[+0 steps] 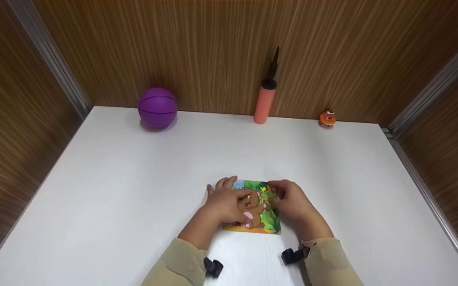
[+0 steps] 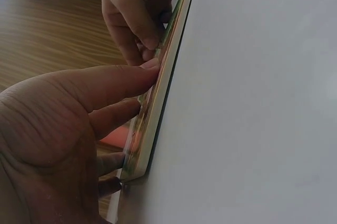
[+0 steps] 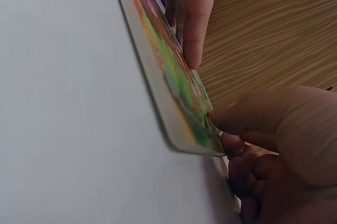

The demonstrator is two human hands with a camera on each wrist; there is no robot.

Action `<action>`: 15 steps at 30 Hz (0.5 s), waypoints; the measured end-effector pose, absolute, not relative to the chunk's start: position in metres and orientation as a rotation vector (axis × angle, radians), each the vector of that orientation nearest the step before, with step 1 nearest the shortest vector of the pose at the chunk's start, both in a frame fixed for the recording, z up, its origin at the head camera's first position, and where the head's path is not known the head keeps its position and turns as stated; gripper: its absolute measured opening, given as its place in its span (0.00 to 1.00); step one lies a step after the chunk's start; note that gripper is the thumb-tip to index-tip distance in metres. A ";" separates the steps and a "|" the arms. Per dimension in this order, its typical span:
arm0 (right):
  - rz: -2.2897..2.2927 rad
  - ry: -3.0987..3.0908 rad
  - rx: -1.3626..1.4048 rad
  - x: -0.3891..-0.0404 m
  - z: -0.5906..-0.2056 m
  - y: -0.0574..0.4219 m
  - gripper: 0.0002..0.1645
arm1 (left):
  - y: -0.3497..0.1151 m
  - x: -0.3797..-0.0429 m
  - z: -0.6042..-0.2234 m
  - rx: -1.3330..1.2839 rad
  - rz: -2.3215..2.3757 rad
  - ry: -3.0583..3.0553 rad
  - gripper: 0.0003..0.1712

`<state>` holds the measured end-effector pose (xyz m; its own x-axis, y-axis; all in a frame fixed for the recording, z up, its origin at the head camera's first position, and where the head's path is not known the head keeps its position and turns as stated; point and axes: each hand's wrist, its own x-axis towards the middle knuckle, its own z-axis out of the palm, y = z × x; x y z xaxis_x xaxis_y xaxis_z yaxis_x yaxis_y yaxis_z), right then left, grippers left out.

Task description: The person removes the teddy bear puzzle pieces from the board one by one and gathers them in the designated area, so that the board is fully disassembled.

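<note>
A flat jigsaw puzzle (image 1: pixel 266 226) with a cartoon brown bear and green leaves lies on the white table, between both hands. My left hand (image 1: pixel 225 202) rests across its left part, fingers spread and fairly straight, covering some of the bear. In the left wrist view the thumb (image 2: pixel 121 81) of that hand touches the picture's face. Curled at the upper right edge, my right hand (image 1: pixel 292 198) pinches the puzzle there between thumb and index finger. The right wrist view shows its thumb (image 3: pixel 237 113) against the picture near a corner, with the other fingers bent beside the edge.
Along the back of the white table (image 1: pixel 113 190) stand a purple ball (image 1: pixel 158 108), a pink hand pump (image 1: pixel 264 104) with a black nozzle, and a small orange-and-pink figurine (image 1: pixel 327 118). Wood-grain panels (image 1: pixel 213 51) rise behind and at both sides.
</note>
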<state>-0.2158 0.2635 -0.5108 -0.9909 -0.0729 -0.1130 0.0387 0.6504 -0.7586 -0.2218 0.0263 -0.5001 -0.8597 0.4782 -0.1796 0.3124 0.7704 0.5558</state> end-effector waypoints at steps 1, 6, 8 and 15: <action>-1.238 2.742 -0.047 -0.216 -0.511 0.264 0.29 | 0.026 -0.222 -0.500 0.611 0.758 2.653 0.49; -1.176 2.775 -0.104 -0.216 -0.510 0.263 0.27 | 0.026 -0.222 -0.499 0.611 0.766 2.649 0.50; -1.165 2.778 -0.115 -0.216 -0.510 0.264 0.25 | 0.027 -0.222 -0.499 0.608 0.761 2.647 0.50; -1.114 2.794 -0.169 -0.217 -0.508 0.265 0.25 | 0.026 -0.221 -0.498 0.605 0.746 2.644 0.50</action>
<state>-0.2166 0.2647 -0.5081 -0.9854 -0.1514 -0.0776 -0.0565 0.7212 -0.6904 -0.2213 0.0265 -0.4979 -0.8566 0.4789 -0.1920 0.3078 0.7730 0.5547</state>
